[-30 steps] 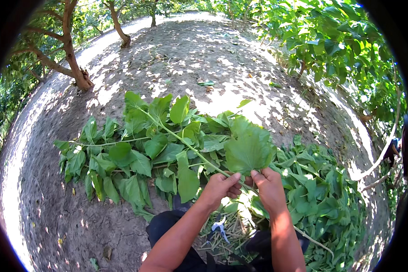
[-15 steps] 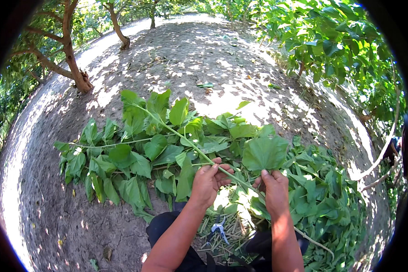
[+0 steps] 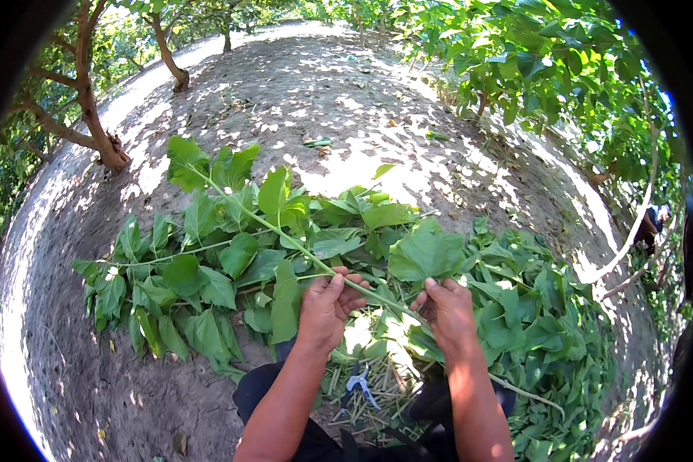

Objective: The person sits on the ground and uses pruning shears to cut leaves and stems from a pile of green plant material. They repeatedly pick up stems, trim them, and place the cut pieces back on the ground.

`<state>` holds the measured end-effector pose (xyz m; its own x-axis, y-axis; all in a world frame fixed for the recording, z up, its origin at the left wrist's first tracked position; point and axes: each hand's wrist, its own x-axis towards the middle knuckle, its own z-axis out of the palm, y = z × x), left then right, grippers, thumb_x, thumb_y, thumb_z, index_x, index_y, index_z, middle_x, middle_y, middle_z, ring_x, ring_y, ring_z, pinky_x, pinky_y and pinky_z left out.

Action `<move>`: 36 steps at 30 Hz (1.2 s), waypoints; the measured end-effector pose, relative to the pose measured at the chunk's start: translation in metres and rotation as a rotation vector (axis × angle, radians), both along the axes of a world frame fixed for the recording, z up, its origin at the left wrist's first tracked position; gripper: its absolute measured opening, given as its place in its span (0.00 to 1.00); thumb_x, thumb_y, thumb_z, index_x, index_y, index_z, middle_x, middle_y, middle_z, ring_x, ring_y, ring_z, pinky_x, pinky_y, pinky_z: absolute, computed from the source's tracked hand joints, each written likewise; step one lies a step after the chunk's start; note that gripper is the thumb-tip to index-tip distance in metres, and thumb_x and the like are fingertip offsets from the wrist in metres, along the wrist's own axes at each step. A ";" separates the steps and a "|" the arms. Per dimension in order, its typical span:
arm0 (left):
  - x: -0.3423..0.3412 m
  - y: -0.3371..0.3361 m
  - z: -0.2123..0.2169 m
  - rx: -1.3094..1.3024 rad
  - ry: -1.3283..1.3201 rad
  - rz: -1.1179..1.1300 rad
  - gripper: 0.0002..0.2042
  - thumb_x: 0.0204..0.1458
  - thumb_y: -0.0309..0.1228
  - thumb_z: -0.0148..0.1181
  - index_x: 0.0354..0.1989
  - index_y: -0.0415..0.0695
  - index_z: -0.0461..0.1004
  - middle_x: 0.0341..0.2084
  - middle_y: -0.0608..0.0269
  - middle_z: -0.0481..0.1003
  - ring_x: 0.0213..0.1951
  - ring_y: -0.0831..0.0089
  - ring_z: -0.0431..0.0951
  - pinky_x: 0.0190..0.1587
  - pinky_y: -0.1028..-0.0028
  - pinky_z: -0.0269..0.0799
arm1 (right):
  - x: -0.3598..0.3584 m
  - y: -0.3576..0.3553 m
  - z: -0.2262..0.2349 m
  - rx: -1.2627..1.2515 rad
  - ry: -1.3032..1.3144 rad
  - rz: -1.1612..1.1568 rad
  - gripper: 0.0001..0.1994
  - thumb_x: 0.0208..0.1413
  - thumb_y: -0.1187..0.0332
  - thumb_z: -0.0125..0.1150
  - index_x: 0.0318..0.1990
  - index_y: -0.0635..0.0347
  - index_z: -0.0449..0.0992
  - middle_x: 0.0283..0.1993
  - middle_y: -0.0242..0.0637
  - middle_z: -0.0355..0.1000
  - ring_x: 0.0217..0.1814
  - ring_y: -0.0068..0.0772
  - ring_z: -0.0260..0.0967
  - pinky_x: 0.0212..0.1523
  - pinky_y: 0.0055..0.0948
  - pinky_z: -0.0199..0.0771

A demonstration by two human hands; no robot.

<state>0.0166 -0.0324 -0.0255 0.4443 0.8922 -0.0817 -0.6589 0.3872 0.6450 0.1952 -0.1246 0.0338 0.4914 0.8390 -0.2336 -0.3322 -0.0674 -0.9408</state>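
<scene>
A long green leafy branch [image 3: 281,236] slants across in front of me, its leafy tip at the far left and its bare end down by my right forearm. My left hand [image 3: 325,309] is closed around the middle of the stem, thumb on top. Farther down the same stem, my right hand [image 3: 447,314] pinches the base of one broad leaf [image 3: 426,252], which spreads upright above the fingers. Beneath the branch lies a heap of leafy cut branches [image 3: 208,289]. Pruning shears [image 3: 361,387] with pale handles rest between my knees on short cut stems [image 3: 335,377].
A large pile of loose green leaves [image 3: 547,331] spreads at my right. Tree trunks [image 3: 92,115] stand at the far left, and a leafy bush [image 3: 547,69] overhangs the far right. A bare curved branch [image 3: 627,239] sticks out near the right rim. The ground [image 3: 131,393] is dry soil.
The whole view has shifted slightly, so most things sit farther left. Both hands keep their hold, and the branch's tip has swung a little to the left.
</scene>
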 end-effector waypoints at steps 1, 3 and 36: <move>0.000 0.000 0.000 -0.003 -0.010 0.002 0.09 0.63 0.31 0.47 0.46 0.41 0.69 0.39 0.54 0.77 0.43 0.61 0.80 0.37 0.69 0.81 | 0.003 -0.001 -0.002 0.007 0.027 0.006 0.07 0.61 0.70 0.53 0.36 0.66 0.70 0.25 0.35 0.70 0.24 0.29 0.69 0.27 0.26 0.66; 0.000 -0.001 0.001 0.001 0.002 0.007 0.08 0.63 0.31 0.47 0.46 0.41 0.69 0.39 0.54 0.77 0.43 0.61 0.80 0.37 0.69 0.81 | 0.003 0.000 -0.003 0.021 0.053 -0.001 0.06 0.61 0.70 0.53 0.35 0.65 0.69 0.25 0.35 0.70 0.24 0.29 0.69 0.27 0.26 0.67; -0.007 0.003 0.006 -0.061 0.041 0.018 0.13 0.61 0.37 0.49 0.40 0.39 0.71 0.33 0.55 0.77 0.33 0.64 0.80 0.31 0.70 0.78 | 0.103 -0.066 -0.024 0.027 -0.014 -0.250 0.15 0.60 0.63 0.54 0.45 0.67 0.71 0.34 0.42 0.74 0.30 0.31 0.74 0.29 0.29 0.76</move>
